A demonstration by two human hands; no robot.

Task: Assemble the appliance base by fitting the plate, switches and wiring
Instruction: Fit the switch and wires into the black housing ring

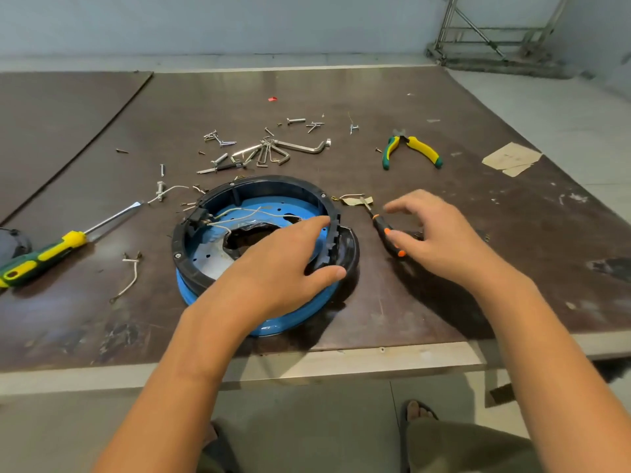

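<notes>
A round appliance base (218, 264), blue with a black plastic ring, lies on the brown table. White wires (239, 215) run inside it from a black switch block (198, 218) at its left rim. My left hand (283, 268) rests over the right side of the base, thumb against the black rim, fingers straight. My right hand (440, 237) hovers with loosely spread fingers just above a black screwdriver with orange marks (387, 235) lying to the right of the base. The base's near right part is hidden by my left hand.
A green-yellow screwdriver (51, 252) lies at the left. Several screws, bolts and hex keys (269, 153) are scattered behind the base. Green-yellow pliers (411, 150) lie at the back right, paper scraps (510, 158) further right. A loose wire (129, 278) lies left of the base.
</notes>
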